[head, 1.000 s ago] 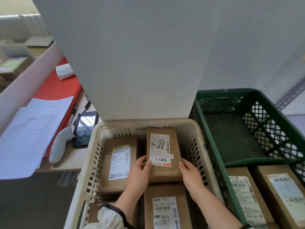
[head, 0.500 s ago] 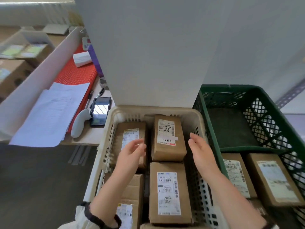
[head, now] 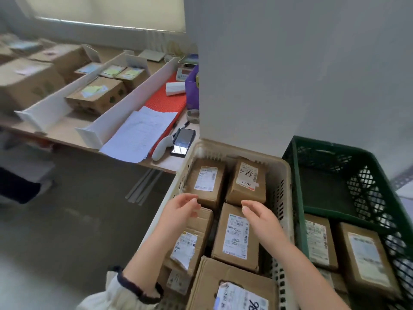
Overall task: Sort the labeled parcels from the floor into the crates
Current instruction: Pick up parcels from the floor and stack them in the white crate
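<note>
While our left hand [head: 182,208] and right hand [head: 260,218] hover relaxed, holding nothing, above the cream crate [head: 288,182], labeled parcels [head: 234,233] lie inside, beside a green crate [head: 299,209].

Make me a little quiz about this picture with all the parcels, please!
1. True or false: the left hand is holding a parcel.
2. Where does the phone lie? A on the table, B in a crate, C on the floor.
3. Fill in: the parcel marked 1100 lies in the ___ crate.
Key: 1 false, it holds nothing, and neither does the right hand. 2 A. 3 cream.
</note>
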`<state>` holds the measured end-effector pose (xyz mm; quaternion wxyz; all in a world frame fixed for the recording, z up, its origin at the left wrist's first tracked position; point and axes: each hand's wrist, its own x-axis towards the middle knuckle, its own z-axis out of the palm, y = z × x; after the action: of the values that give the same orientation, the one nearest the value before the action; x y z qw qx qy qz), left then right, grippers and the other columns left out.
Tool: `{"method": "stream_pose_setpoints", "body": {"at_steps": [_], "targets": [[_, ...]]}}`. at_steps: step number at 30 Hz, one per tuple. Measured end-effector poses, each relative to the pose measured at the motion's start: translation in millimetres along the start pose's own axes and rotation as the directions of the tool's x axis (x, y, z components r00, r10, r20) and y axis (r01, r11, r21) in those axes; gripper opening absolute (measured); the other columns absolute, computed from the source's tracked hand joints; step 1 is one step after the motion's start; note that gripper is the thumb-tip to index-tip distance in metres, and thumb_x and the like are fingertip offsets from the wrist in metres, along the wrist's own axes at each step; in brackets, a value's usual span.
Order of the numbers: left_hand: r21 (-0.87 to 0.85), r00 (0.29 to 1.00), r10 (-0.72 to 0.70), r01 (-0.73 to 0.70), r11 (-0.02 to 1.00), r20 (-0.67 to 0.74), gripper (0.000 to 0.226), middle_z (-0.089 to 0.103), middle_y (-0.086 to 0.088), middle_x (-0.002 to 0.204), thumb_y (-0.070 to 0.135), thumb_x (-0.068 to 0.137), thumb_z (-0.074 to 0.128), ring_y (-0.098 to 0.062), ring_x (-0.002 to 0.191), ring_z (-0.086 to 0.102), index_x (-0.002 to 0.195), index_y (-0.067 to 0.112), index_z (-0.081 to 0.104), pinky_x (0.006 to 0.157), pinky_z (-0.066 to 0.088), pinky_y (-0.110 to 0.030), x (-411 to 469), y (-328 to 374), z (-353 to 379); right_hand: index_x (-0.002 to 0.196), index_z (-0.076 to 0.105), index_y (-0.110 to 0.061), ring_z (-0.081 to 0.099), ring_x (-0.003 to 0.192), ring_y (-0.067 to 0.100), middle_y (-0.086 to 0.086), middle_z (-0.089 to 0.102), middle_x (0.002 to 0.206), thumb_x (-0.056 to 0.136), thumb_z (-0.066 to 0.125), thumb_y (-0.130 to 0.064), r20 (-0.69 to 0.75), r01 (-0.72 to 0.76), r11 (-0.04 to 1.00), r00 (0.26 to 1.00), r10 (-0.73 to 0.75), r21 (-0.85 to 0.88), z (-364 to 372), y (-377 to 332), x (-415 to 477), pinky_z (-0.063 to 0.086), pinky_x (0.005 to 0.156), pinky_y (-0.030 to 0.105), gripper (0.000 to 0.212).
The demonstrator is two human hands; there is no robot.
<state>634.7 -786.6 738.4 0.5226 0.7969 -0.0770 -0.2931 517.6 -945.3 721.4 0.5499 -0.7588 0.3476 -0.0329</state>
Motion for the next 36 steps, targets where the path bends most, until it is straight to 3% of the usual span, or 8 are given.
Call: {"method": "stream_pose_setpoints", "body": {"at_steps": [4, 7, 12, 21, 24, 28, 32, 36], "targets": [[-0.022, 0.999, 0.031, -0.032, 0.999, -0.027, 0.022, 0.071, 0.004, 0.097, 0.024, 0.096, 0.05, -0.011, 0.089, 0.067, 0.113, 0.022, 0.064, 0.073, 0.049, -0.024, -11.5, 2.2, -10.3, 0.128, 0.053, -0.021, 0.052, 0.114, 0.009, -0.007, 0.057, 0.121, 0.097, 0.046, -0.026, -0.008, 0.058, 0.998, 0.998, -0.058, -0.022, -2.5, -11.8, -9.1, 0.043, 0.09, 0.022, 0.032], [-0.042, 0.998, 0.041, -0.044, 0.998, -0.054, 0.023, 0.071, 0.003, 0.097, 0.023, 0.096, 0.05, -0.012, 0.09, 0.067, 0.114, 0.021, 0.063, 0.08, 0.051, -0.028, -22.6, -2.2, -22.1, 0.125, 0.054, -0.023, 0.052, 0.111, 0.006, -0.01, 0.057, 0.116, 0.097, 0.047, -0.025, 0.019, 0.107, 0.994, 0.994, -0.107, -0.037, 8.3, -17.2, -19.1, 0.041, 0.077, 0.011, 0.029], [-0.112, 0.988, 0.052, -0.068, 0.991, -0.144, 0.018, 0.069, 0.004, 0.095, 0.021, 0.097, 0.048, -0.011, 0.089, 0.066, 0.108, 0.023, 0.062, 0.074, 0.049, -0.024, -59.2, -22.5, -60.8, 0.125, 0.053, -0.025, 0.051, 0.107, 0.002, -0.014, 0.055, 0.112, 0.097, 0.047, -0.025, 0.103, 0.209, 0.975, 0.974, -0.2, -0.08, 46.7, -31.6, -44.8, 0.038, 0.072, 0.007, 0.028], [-0.271, 0.852, -0.058, -0.1, 0.957, -0.52, 0.019, 0.071, 0.001, 0.09, 0.013, 0.096, 0.048, -0.014, 0.076, 0.066, 0.099, 0.023, 0.063, 0.067, 0.044, -0.023, -229.0, -139.7, -196.1, 0.118, 0.059, -0.02, 0.057, 0.091, 0.007, -0.006, 0.062, 0.108, 0.096, 0.049, -0.024, 0.37, 0.552, 0.811, 0.807, -0.46, -0.195, 186.9, -83.1, -159.2, 0.043, 0.072, 0.015, 0.024], [-0.318, 0.731, -0.164, -0.077, 0.945, -0.662, 0.015, 0.069, -0.004, 0.088, 0.008, 0.095, 0.051, -0.013, 0.071, 0.063, 0.098, 0.017, 0.062, 0.058, 0.044, -0.015, -330.4, -197.8, -242.9, 0.114, 0.062, -0.019, 0.059, 0.086, 0.005, -0.006, 0.064, 0.106, 0.093, 0.053, -0.023, 0.514, 0.685, 0.707, 0.677, -0.527, -0.178, 255.2, -84.9, -218.7, 0.045, 0.079, 0.018, 0.023], [-0.414, 0.369, -0.344, -0.128, 0.901, -0.863, 0.013, 0.065, -0.011, 0.086, 0.001, 0.094, 0.051, -0.017, 0.068, 0.057, 0.101, 0.008, 0.06, 0.049, 0.041, -0.004, -491.7, -278.0, -286.6, 0.11, 0.065, -0.014, 0.059, 0.087, 0.012, -0.005, 0.062, 0.101, 0.091, 0.057, -0.018, 0.767, 0.843, 0.538, 0.353, -0.536, -0.012, 370.0, -86.6, -325.3, 0.041, 0.075, 0.017, 0.021], [-0.452, 0.08, -0.446, -0.201, 0.869, -0.892, 0.014, 0.064, -0.004, 0.079, 0.001, 0.094, 0.051, -0.016, 0.065, 0.055, 0.094, 0.011, 0.059, 0.047, 0.041, -0.005, -608.9, -329.6, -287.5, 0.115, 0.062, -0.019, 0.058, 0.088, 0.009, -0.007, 0.061, 0.109, 0.093, 0.053, -0.023, 0.923, 0.866, 0.465, 0.014, -0.386, 0.181, 464.3, -76.2, -459.4, 0.04, 0.075, 0.017, 0.024], [-0.501, -0.186, -0.557, -0.278, 0.82, -0.809, 0.014, 0.064, -0.002, 0.078, 0.001, 0.094, 0.049, -0.01, 0.059, 0.058, 0.097, 0.011, 0.059, 0.046, 0.039, -0.005, -693.8, -367.0, -265.1, 0.113, 0.063, -0.016, 0.056, 0.083, 0.011, -0.003, 0.062, 0.113, 0.093, 0.055, -0.019, 0.918, 0.836, 0.394, -0.29, -0.271, 0.381, 519.0, -53.6, -570.6, 0.038, 0.073, 0.014, 0.022]]}}
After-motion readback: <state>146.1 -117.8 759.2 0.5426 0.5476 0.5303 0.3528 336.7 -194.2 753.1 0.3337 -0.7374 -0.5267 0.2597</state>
